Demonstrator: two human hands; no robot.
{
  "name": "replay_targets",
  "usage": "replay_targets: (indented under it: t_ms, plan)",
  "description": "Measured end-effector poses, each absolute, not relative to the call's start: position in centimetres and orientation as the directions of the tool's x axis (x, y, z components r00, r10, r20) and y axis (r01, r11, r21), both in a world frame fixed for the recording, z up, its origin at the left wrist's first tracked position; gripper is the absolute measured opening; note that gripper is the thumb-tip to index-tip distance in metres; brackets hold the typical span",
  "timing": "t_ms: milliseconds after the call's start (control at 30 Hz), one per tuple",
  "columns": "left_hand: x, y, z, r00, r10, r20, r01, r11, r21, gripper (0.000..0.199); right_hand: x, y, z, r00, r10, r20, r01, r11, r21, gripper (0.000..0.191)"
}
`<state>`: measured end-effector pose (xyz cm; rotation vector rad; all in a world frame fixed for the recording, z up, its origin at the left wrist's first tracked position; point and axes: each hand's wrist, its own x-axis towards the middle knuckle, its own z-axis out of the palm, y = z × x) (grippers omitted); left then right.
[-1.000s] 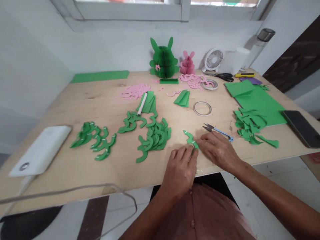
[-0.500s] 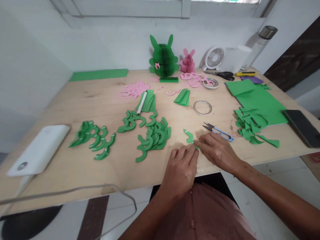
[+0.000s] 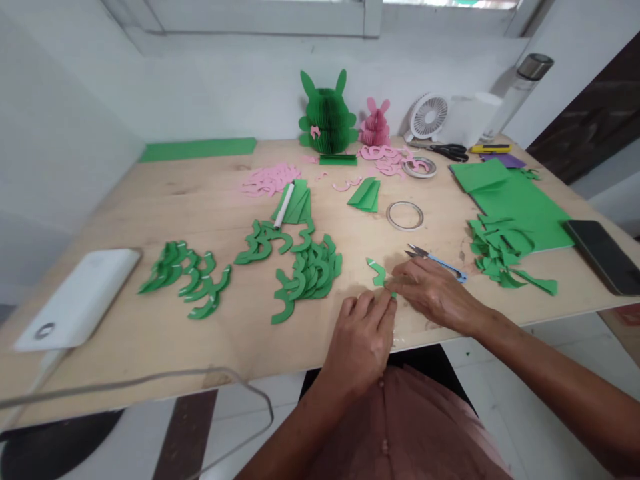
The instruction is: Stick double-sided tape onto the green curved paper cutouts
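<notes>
A curved green paper cutout (image 3: 378,271) with a pale strip near its upper end lies flat by the table's front edge. My left hand (image 3: 363,330) is closed, fingers bent and pressed together on its near end. From the other side, my right hand (image 3: 433,290) pinches at the same spot, fingers together, covering part of the cutout. Blue-handled thread snips (image 3: 447,269) lie just beyond my right hand, partly hidden by it. Left of my hands is a heap of similar green cutouts (image 3: 313,270); another group with pale strips (image 3: 205,283) sits farther left.
A tape ring (image 3: 389,215) and folded green papers (image 3: 367,195) lie ahead. On the right are green scraps (image 3: 500,253), green sheets (image 3: 530,207) and a phone (image 3: 603,257). A white power bank (image 3: 80,297) with a cable is at left. Paper rabbits (image 3: 329,120) stand at the back.
My right hand has shifted slightly left, its fingers now covering more of the snips and reaching closer over the cutout. My left hand stays nearly still.
</notes>
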<state>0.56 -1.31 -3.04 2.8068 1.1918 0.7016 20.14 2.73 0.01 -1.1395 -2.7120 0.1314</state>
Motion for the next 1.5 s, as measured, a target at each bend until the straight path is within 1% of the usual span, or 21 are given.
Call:
replay_targets:
  t_ms: [133,200,267,333,400,467,500,567,667,867,933,1033,1200,1333,1500]
  plan:
    - [0.6,-1.3,-3.1,0.610,0.683,0.401,0.681,-0.711,0.176,0.030,20.0,2.9,0.4,-0.691,0.712,0.121,0.682,0.699,-0.215,0.031]
    - [0.6,-1.3,-3.1,0.609,0.686,0.398,0.684,-0.709,0.173,0.031,20.0,2.8,0.3,-0.676,0.721,0.152,0.676,0.689,-0.261,0.032]
    - [0.5,-1.4,-3.0,0.609,0.690,0.391,0.687,-0.705,0.176,0.031,20.2,2.8,0.1,-0.632,0.743,0.219,0.675,0.667,-0.315,0.032]
    - [0.5,-1.4,-3.0,0.609,0.693,0.386,0.686,-0.705,0.182,0.031,20.8,2.9,0.1,-0.531,0.791,0.303,0.707,0.611,-0.356,0.028]
    - [0.5,-1.4,-3.1,0.610,0.692,0.387,0.683,-0.706,0.185,0.031,21.6,3.5,0.1,-0.361,0.864,0.350,0.788,0.483,-0.381,0.025]
    - [0.5,-1.4,-3.1,0.609,0.689,0.394,0.681,-0.708,0.186,0.032,22.5,4.3,0.2,-0.194,0.939,0.284,0.861,0.302,-0.410,0.022]
    - [0.5,-1.4,-3.1,0.607,0.687,0.399,0.680,-0.709,0.185,0.032,23.0,4.8,0.2,-0.114,0.964,0.241,0.893,0.205,-0.400,0.021]
    - [0.5,-1.4,-3.2,0.608,0.683,0.405,0.678,-0.712,0.182,0.032,23.5,5.6,0.2,-0.074,0.984,0.164,0.928,0.128,-0.351,0.020]
    - [0.5,-1.4,-3.2,0.607,0.681,0.410,0.679,-0.712,0.178,0.031,23.4,6.5,0.0,-0.104,0.989,0.107,0.952,0.130,-0.277,0.020]
    - [0.5,-1.4,-3.2,0.608,0.683,0.405,0.678,-0.712,0.183,0.030,21.8,7.2,0.8,-0.151,0.986,0.067,0.986,0.155,-0.061,0.022]
    - [0.5,-1.4,-3.2,0.609,0.683,0.402,0.677,-0.712,0.186,0.030,21.4,7.4,1.1,-0.161,0.986,0.048,0.987,0.162,-0.018,0.021]
    - [0.5,-1.4,-3.2,0.611,0.684,0.398,0.675,-0.713,0.190,0.030,21.2,7.7,1.5,-0.157,0.988,0.015,0.988,0.157,-0.006,0.021]
    - [0.5,-1.4,-3.2,0.613,0.683,0.398,0.677,-0.713,0.182,0.030,21.1,8.1,2.1,-0.127,0.990,-0.053,0.991,0.125,-0.047,0.020]
    - [0.5,-1.4,-3.2,0.615,0.682,0.395,0.674,-0.715,0.185,0.030,21.2,8.6,2.2,-0.169,0.983,-0.077,0.984,0.164,-0.067,0.018]
    - [0.5,-1.4,-3.0,0.609,0.688,0.396,0.680,-0.709,0.187,0.029,21.1,8.9,1.9,-0.191,0.979,-0.076,0.982,0.190,-0.021,0.018]
